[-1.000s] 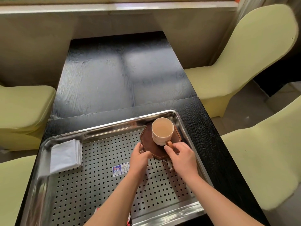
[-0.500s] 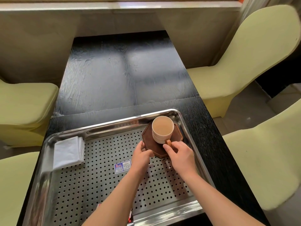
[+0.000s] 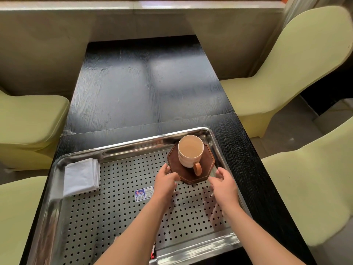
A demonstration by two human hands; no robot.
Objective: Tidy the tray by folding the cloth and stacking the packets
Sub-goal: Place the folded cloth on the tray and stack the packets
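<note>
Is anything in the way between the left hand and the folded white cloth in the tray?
Nothing visible. Between the left hand and the cloth lies only the perforated floor of the tray; a flat sticker lies nearby.

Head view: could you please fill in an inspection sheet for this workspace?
Surface: black table, perforated steel tray at its near end.
Job's things: folded cloth in tray's far left corner; possible packet at near rim, mostly hidden.
Clutter: cup of milky drink on brown coaster, far right corner; label on tray floor.
Hands: left hand open beside coaster's edge; right hand open, clear of it.
Cables: nothing seen.
Surroundings: pale green chairs, window ledge.
</note>
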